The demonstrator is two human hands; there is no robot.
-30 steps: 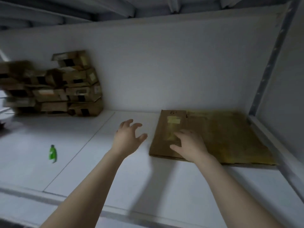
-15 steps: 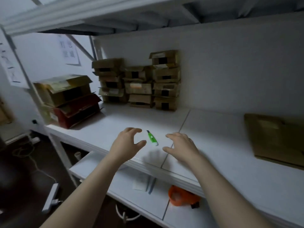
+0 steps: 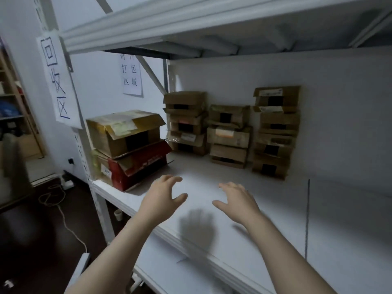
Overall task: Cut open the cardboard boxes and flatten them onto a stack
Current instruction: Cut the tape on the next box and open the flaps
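A white metal shelf (image 3: 275, 209) is spanning the view, and an upper shelf (image 3: 191, 22) is overhanging and shading it. A white back panel (image 3: 339, 102) is closing the rear. Handwritten paper signs are hanging on the upright post (image 3: 58, 81) and the wall (image 3: 131, 75). A pale cable (image 3: 63, 213) is trailing across the dark floor (image 3: 31, 240). Possibly a wooden rack (image 3: 12, 102) is standing far left.

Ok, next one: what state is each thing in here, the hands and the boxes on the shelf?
left hand: open, fingers spread, above the shelf, holding nothing.
right hand: open, fingers spread, holding nothing.
tan box: flaps loose, not flattened, resting on the red box.
red box: front flap hanging open, not flattened, on the shelf.
small boxes: three stacks against the back wall, none flattened.
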